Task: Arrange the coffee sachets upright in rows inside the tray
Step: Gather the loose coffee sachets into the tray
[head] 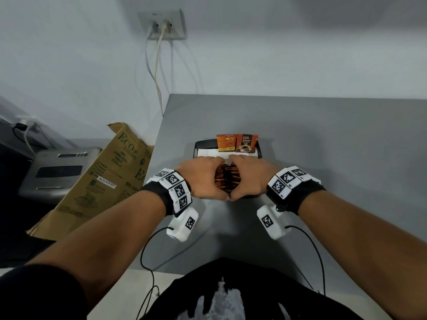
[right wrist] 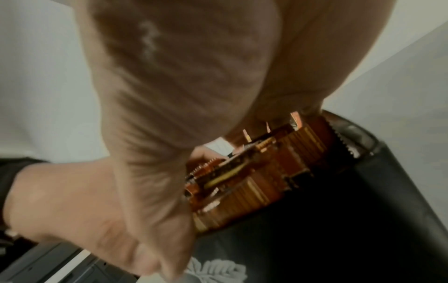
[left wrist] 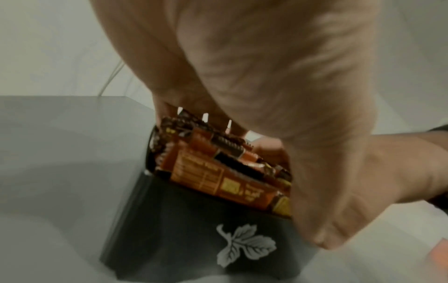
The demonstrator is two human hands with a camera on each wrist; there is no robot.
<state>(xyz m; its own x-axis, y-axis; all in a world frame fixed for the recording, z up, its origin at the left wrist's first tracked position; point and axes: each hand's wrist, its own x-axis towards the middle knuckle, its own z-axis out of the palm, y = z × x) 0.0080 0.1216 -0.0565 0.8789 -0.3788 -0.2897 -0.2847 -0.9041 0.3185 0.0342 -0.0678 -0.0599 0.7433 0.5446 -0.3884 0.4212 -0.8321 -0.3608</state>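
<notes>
A bundle of orange-and-black coffee sachets (head: 227, 180) stands on edge in the near part of the black tray (head: 203, 145). My left hand (head: 203, 179) and right hand (head: 251, 179) cup it from either side, fingers curled round it and thumbs meeting at the near edge. Two more sachets, one orange (head: 226, 142) and one black-fronted (head: 246, 143), stand upright against the tray's far wall. In the left wrist view the sachets (left wrist: 218, 172) sit packed behind the tray wall (left wrist: 194, 229), which bears a leaf print. The right wrist view shows the same sachets (right wrist: 266, 172) under my palm (right wrist: 181, 95).
A white paper liner (head: 208, 153) covers the tray floor. The grey table (head: 323, 146) ends at its left edge near the tray. Left of it lean a brown cardboard box (head: 104, 181) and a grey machine (head: 60, 169). Cables hang from a wall socket (head: 161, 26).
</notes>
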